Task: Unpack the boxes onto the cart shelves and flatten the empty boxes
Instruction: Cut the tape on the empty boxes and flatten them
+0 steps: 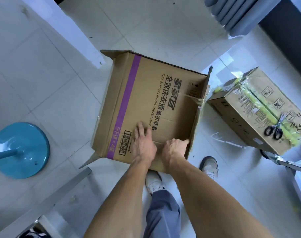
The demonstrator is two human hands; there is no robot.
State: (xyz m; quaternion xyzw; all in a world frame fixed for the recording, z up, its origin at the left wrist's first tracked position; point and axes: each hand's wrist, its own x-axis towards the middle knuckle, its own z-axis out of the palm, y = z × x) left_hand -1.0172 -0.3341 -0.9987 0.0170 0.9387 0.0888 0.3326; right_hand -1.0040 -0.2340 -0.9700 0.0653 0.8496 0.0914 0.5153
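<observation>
A brown laundry detergent box (146,93) with a purple stripe lies on its side on the tiled floor, its open end facing right. My left hand (143,143) presses flat on the box's upper panel near the barcode. My right hand (174,148) grips the near edge of the box at its open end, fingers curled over the cardboard. A second box (246,117), sealed with yellow-green tape, sits to the right on a cart's lower shelf (283,162), with black-handled scissors (275,130) lying on top of it.
A teal round stand base (22,150) with a pole sits on the floor at the left. A stack of grey chairs (235,12) is at the top right. A white table leg (88,48) stands beyond the box. My feet (154,182) are just below the box.
</observation>
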